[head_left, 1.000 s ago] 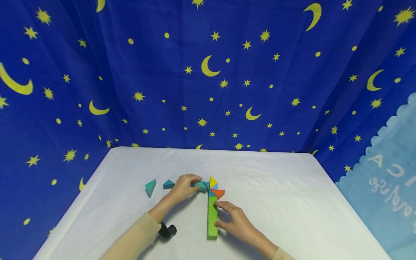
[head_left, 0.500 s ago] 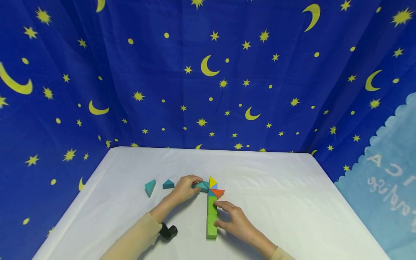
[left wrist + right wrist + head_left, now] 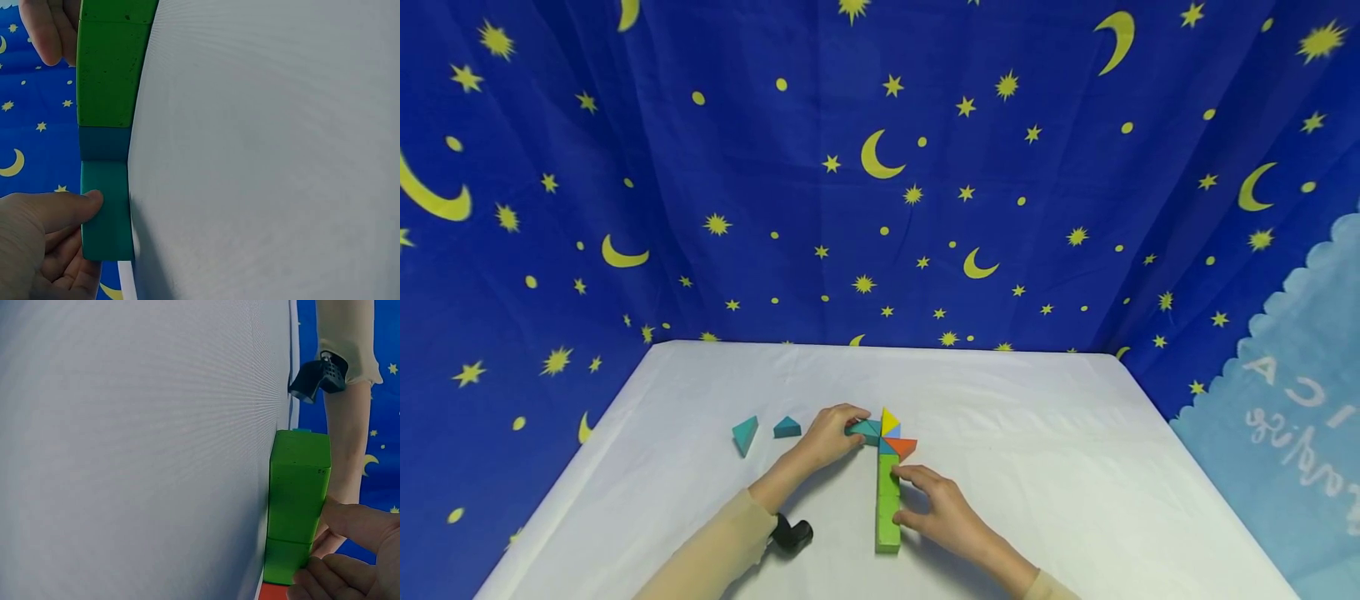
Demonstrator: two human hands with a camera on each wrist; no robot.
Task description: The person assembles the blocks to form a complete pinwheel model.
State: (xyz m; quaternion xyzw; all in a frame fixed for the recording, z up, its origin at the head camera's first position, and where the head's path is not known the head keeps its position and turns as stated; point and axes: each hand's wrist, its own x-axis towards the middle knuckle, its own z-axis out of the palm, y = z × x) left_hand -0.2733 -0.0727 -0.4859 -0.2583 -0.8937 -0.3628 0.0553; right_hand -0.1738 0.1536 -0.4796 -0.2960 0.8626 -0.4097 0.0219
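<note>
In the head view my left hand (image 3: pixel 833 433) pinches a teal triangular block (image 3: pixel 107 219) at the left side of a pinwheel of triangular blocks. The left wrist view shows the thumb on its near face. The pinwheel also has a yellow triangle (image 3: pixel 888 422), a light blue one (image 3: pixel 894 431), a blue one (image 3: pixel 887 447) and an orange-red one (image 3: pixel 906 447). Below it, two green blocks (image 3: pixel 888 500) lie end to end in a straight column. My right hand (image 3: pixel 943 511) touches their right side with thumb and fingers spread apart, not wrapped round them.
Two loose teal triangular blocks lie left of my left hand: a tall one (image 3: pixel 745 436) and a smaller one (image 3: pixel 787 427). A black wrist camera (image 3: pixel 792 533) hangs from the left cuff. The white-covered table (image 3: pixel 1037 400) ends at a blue star-patterned curtain (image 3: pixel 775 167).
The teal block in my left hand has moved slightly right, closing the small gap to the neighbouring triangle. My right hand stays at the green blocks.
</note>
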